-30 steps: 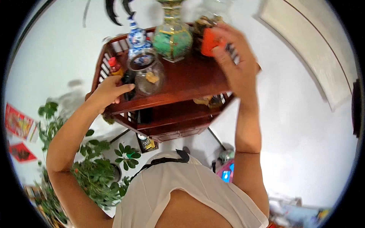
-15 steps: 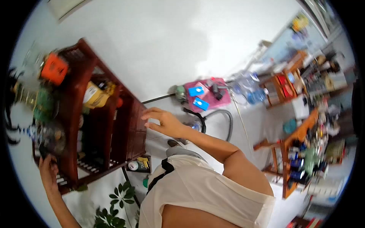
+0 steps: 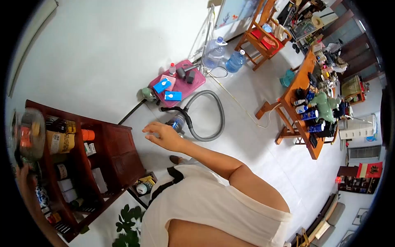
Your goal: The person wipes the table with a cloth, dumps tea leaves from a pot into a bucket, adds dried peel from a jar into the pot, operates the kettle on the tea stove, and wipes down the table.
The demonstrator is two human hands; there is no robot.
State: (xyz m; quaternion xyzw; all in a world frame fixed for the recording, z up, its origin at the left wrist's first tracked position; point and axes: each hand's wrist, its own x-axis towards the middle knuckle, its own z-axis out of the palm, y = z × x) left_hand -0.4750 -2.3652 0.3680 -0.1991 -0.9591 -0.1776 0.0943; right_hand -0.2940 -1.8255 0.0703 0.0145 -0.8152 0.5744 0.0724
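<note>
- Jar (image 3: pixel 36 138) by cabinet (image 3: pixel 122 149) top, just past fingertips of left hand (image 3: pixel 25 177), the nearer of 2.
- Left grip: blurred, cannot tell spread or hold.
- Right hand (image 3: pixel 163 136): grip loosely spread, empty, well apart from jar.

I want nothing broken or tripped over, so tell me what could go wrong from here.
The left hand is close to the glass jar by the cabinet, both at the view's far edge; a careless move might knock the jar. Whether they touch is unclear.

The grey hose loops across the floor beyond the right hand, so a foot could catch in it.

The pale cable across the floor might trip someone, too.
</note>
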